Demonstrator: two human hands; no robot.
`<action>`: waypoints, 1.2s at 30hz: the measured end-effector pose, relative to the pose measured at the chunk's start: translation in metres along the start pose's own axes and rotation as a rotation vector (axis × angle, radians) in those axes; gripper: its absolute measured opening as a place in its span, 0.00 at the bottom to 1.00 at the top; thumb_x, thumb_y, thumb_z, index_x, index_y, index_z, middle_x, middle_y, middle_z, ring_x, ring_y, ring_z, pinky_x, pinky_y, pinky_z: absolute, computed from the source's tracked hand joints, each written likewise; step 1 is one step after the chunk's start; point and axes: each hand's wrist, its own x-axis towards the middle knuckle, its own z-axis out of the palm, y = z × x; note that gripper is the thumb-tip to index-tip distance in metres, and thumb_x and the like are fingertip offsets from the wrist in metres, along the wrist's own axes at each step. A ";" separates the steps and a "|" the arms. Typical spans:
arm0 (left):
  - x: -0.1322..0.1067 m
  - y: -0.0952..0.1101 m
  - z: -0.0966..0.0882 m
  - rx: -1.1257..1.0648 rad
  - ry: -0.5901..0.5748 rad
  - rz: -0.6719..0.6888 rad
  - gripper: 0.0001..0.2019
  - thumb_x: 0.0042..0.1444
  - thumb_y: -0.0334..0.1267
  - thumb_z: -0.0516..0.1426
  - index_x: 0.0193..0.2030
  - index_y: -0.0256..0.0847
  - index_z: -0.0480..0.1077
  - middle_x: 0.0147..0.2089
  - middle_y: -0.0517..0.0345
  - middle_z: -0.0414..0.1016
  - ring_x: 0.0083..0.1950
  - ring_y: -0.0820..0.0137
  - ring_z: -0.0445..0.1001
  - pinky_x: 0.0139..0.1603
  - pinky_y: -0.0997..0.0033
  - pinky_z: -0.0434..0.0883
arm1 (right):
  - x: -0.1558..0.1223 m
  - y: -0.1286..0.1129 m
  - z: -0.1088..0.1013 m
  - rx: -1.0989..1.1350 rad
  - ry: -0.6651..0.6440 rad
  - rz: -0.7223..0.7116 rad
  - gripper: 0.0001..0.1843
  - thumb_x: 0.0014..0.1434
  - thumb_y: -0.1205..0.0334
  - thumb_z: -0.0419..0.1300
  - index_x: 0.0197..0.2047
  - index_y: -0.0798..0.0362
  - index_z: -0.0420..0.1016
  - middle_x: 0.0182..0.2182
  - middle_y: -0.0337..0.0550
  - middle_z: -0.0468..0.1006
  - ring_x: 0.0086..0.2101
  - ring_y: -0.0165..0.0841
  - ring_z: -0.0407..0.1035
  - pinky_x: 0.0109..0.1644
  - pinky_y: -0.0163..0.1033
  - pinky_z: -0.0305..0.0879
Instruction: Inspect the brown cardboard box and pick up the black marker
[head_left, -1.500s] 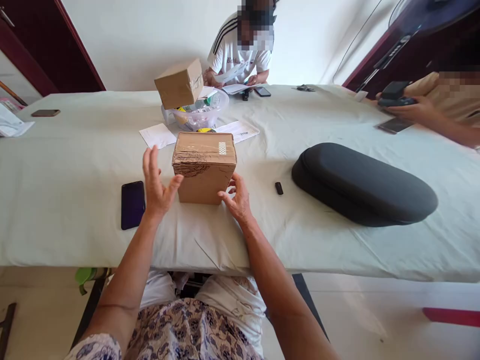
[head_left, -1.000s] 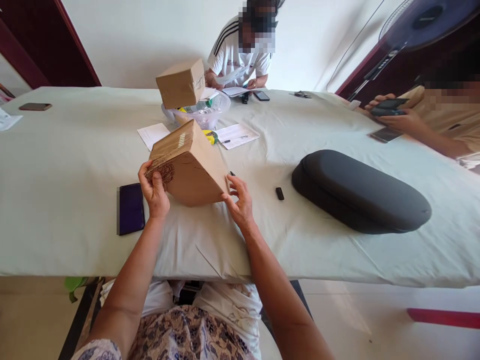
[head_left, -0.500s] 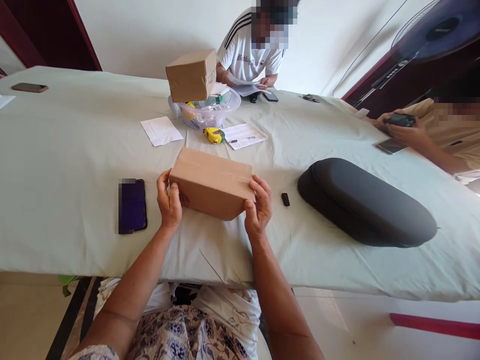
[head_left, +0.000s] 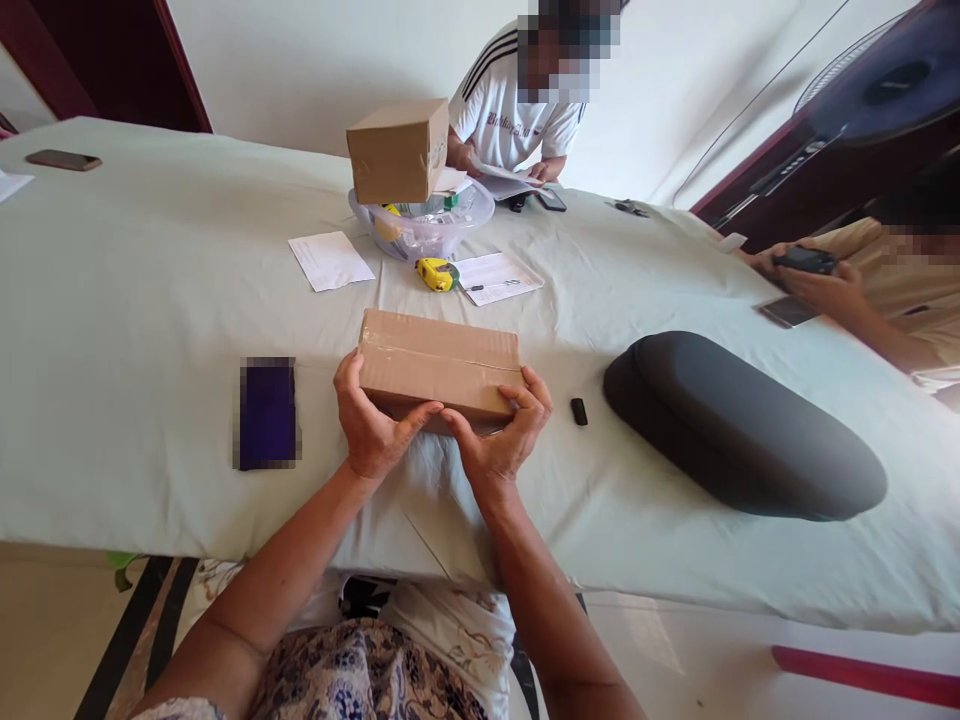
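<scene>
A brown cardboard box (head_left: 442, 365) is held between my two hands above the near middle of the table. My left hand (head_left: 375, 420) grips its left end, the thumb lying along the near side. On the right end, my right hand (head_left: 499, 430) has its fingers bent over the top edge, and its thumb meets the left thumb at the near side. Clear tape runs along a seam on the box's top. A small black object (head_left: 579, 411) lies just right of my right hand. Left of my left hand is a dark blue, phone-like item (head_left: 268, 413), partly blurred out.
On the cloth-covered table (head_left: 150, 300) a long dark grey padded case (head_left: 742, 425) lies to the right. Farther back are a yellow tape measure (head_left: 436, 274), papers (head_left: 331, 261), and a plastic basin (head_left: 420, 238) bearing another cardboard box (head_left: 390, 165). Two people sit at the far and right sides.
The box has turned so its taped top shows and its long side faces me more squarely. Both thumbs have moved inward along the near side and now meet.
</scene>
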 end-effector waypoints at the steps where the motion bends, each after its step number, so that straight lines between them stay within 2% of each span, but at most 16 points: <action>1: 0.000 0.001 0.000 0.005 0.011 0.016 0.49 0.46 0.67 0.66 0.67 0.39 0.55 0.63 0.35 0.65 0.66 0.48 0.68 0.66 0.45 0.67 | 0.000 0.000 0.000 0.000 0.001 0.018 0.34 0.50 0.38 0.71 0.50 0.48 0.64 0.61 0.58 0.67 0.61 0.52 0.66 0.60 0.65 0.67; 5: 0.002 0.002 -0.001 -0.046 0.012 0.029 0.40 0.53 0.61 0.65 0.65 0.41 0.59 0.63 0.38 0.66 0.65 0.52 0.69 0.65 0.48 0.67 | 0.003 0.002 -0.002 0.069 0.007 0.074 0.28 0.54 0.42 0.69 0.49 0.48 0.67 0.60 0.55 0.70 0.59 0.49 0.68 0.60 0.62 0.66; 8: 0.004 0.000 -0.004 -0.106 -0.004 0.001 0.33 0.57 0.57 0.63 0.63 0.42 0.62 0.62 0.40 0.68 0.65 0.54 0.70 0.65 0.50 0.67 | 0.005 0.004 -0.005 0.181 -0.021 0.147 0.17 0.62 0.47 0.62 0.48 0.48 0.70 0.61 0.55 0.71 0.60 0.48 0.69 0.62 0.61 0.64; 11: 0.007 -0.002 -0.006 -0.137 -0.009 -0.040 0.27 0.61 0.56 0.61 0.60 0.42 0.65 0.61 0.41 0.71 0.66 0.55 0.69 0.66 0.50 0.66 | 0.006 0.008 -0.008 0.288 -0.031 0.219 0.13 0.66 0.50 0.58 0.49 0.48 0.72 0.61 0.55 0.73 0.61 0.47 0.69 0.63 0.61 0.64; 16: 0.012 -0.006 -0.008 -0.138 -0.007 -0.022 0.25 0.61 0.55 0.61 0.58 0.42 0.67 0.57 0.44 0.73 0.64 0.57 0.71 0.65 0.52 0.67 | 0.007 0.020 -0.007 0.436 -0.017 0.262 0.17 0.67 0.49 0.56 0.54 0.47 0.73 0.60 0.53 0.76 0.61 0.46 0.71 0.66 0.62 0.63; 20: 0.015 -0.010 -0.010 -0.139 0.012 -0.037 0.24 0.61 0.57 0.60 0.55 0.42 0.69 0.55 0.46 0.73 0.61 0.58 0.72 0.65 0.54 0.67 | 0.006 0.029 -0.003 0.458 -0.009 0.335 0.23 0.64 0.46 0.59 0.57 0.46 0.73 0.57 0.51 0.79 0.57 0.43 0.74 0.62 0.56 0.69; 23: 0.019 -0.017 -0.013 -0.161 0.051 -0.083 0.24 0.61 0.57 0.60 0.54 0.41 0.68 0.53 0.47 0.73 0.59 0.60 0.73 0.63 0.57 0.68 | 0.005 0.034 0.000 0.475 -0.112 0.430 0.24 0.64 0.43 0.58 0.57 0.47 0.75 0.54 0.50 0.81 0.53 0.42 0.76 0.59 0.53 0.72; 26: 0.021 -0.025 -0.014 -0.216 0.091 -0.150 0.24 0.61 0.57 0.59 0.54 0.41 0.67 0.53 0.48 0.71 0.57 0.61 0.73 0.59 0.60 0.69 | 0.004 0.037 0.004 0.485 -0.242 0.497 0.25 0.63 0.41 0.58 0.53 0.49 0.78 0.51 0.49 0.83 0.52 0.42 0.75 0.60 0.53 0.70; 29: 0.023 -0.028 -0.015 -0.254 0.091 -0.179 0.24 0.60 0.57 0.60 0.54 0.41 0.67 0.54 0.48 0.70 0.58 0.61 0.72 0.59 0.61 0.68 | 0.003 0.039 0.006 0.471 -0.271 0.533 0.26 0.63 0.40 0.58 0.53 0.50 0.78 0.52 0.49 0.82 0.53 0.42 0.74 0.60 0.52 0.70; 33: 0.026 -0.024 -0.015 -0.318 0.121 -0.262 0.26 0.59 0.61 0.59 0.52 0.41 0.67 0.50 0.51 0.71 0.48 0.66 0.74 0.53 0.65 0.69 | 0.002 0.038 0.005 0.531 -0.316 0.634 0.27 0.64 0.40 0.57 0.59 0.47 0.74 0.46 0.46 0.81 0.43 0.36 0.76 0.45 0.44 0.76; 36: 0.030 -0.020 -0.014 -0.361 0.142 -0.325 0.29 0.57 0.65 0.59 0.51 0.42 0.67 0.46 0.54 0.71 0.44 0.69 0.72 0.50 0.67 0.69 | 0.003 0.038 0.002 0.534 -0.273 0.637 0.26 0.65 0.42 0.57 0.60 0.43 0.73 0.44 0.42 0.79 0.35 0.31 0.72 0.38 0.40 0.75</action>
